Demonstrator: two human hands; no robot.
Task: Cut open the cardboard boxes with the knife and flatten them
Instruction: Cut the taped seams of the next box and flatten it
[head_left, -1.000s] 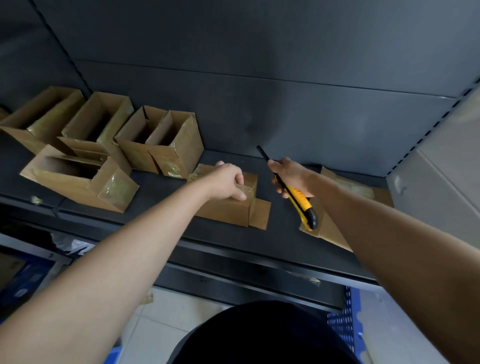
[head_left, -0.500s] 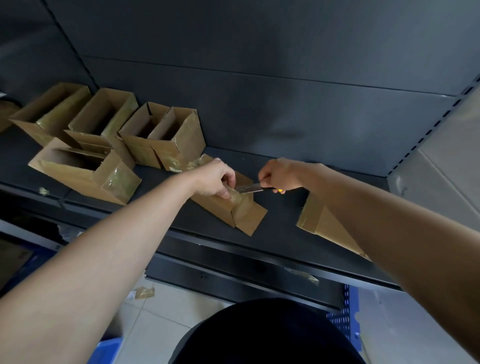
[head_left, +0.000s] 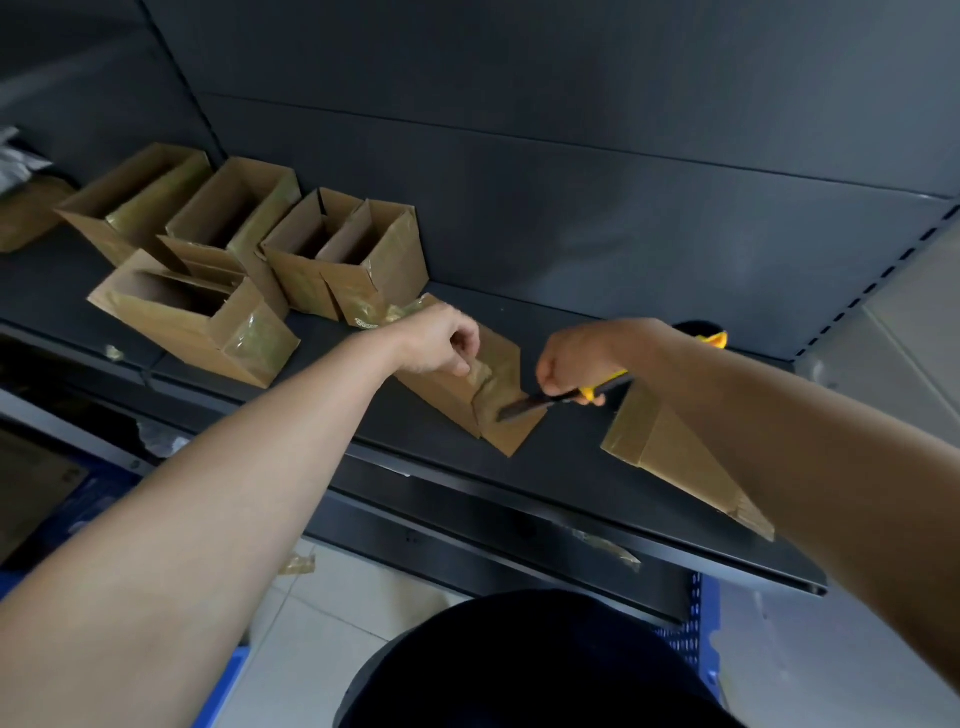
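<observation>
Change: a second ago the knife (head_left: 540, 401) was lifted clear, blade aimed at the back wall. Now the blade lies on the taped end of the box (head_left: 457, 395), and it has slid from up beside the left hand down toward the near edge.
Meaning: I'd say the tape seam on this end is nearly slit through. Flattening comes after.
Left hand (head_left: 441, 340): fingers curled, pinching the box's top edge to steady it.
Right hand (head_left: 582, 364): clamped round the yellow handle, just right of the box.
Box being cut: it sits mid-shelf (head_left: 571, 467) near the front edge, turned at an angle. It is brown cardboard, with glossy tape wrinkled over the end face.
Open boxes (head_left: 208, 312): a cluster to the far left, tops open and sides taped, seemingly waiting their turn.
Flat cardboard (head_left: 670, 452): it lies to the right, partly under the right forearm, and looks already flattened.
</observation>
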